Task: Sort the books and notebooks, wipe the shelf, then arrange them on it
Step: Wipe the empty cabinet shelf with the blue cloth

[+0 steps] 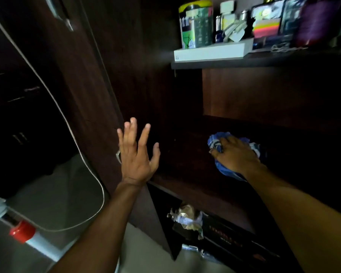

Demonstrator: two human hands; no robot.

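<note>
1. Head view: the right hand [235,154] presses a bunched blue cloth [220,143] onto the dark wooden shelf [185,154], fingers curled over the wad.
2. The left hand [137,152] is raised at the cabinet's edge, fingers spread wide, holding nothing.
3. No books or notebooks show on this shelf; the upper shelf [215,63] carries a white box [211,52], a tin [196,24] and bottles.
4. The cloth looks soft, light and limp, so it is best gripped from above as a crumpled ball, the palm bearing down.
5. The wiping step seems to be in hand; arranging is not yet done.
</note>
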